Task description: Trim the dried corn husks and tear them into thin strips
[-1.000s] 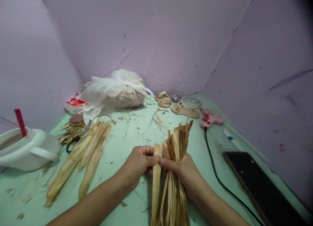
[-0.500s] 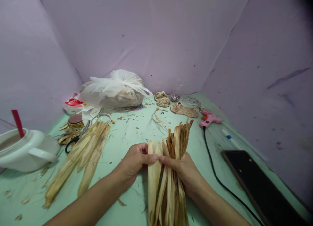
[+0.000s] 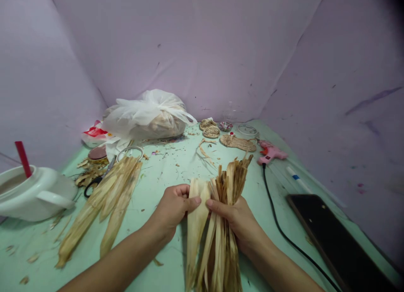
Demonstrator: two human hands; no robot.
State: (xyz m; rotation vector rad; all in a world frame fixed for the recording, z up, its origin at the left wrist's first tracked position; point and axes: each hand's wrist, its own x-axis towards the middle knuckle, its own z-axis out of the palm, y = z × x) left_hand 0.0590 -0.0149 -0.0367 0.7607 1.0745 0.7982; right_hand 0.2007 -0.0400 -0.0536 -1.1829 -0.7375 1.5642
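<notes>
My right hand is closed around a bundle of dried corn husks, whose brown, ragged ends stick up above the thumb. At the bundle's left side, my left hand pinches a wide, pale husk strip between thumb and fingers. The strip's upper end is spread flat, and its right edge lies near my right thumb. The lower ends of the husks run out of the frame. Several more flat husks lie fanned out on the table to the left, partly over black-handled scissors.
At left stands a white pot holding a red stick. A tied plastic bag sits at the back. Braided pieces and a pink glue gun lie at back right. Its cord runs past a dark phone.
My left hand has shifted slightly left, drawing the pale strip a little apart from the bundle. The bundle's top leans slightly further right.
</notes>
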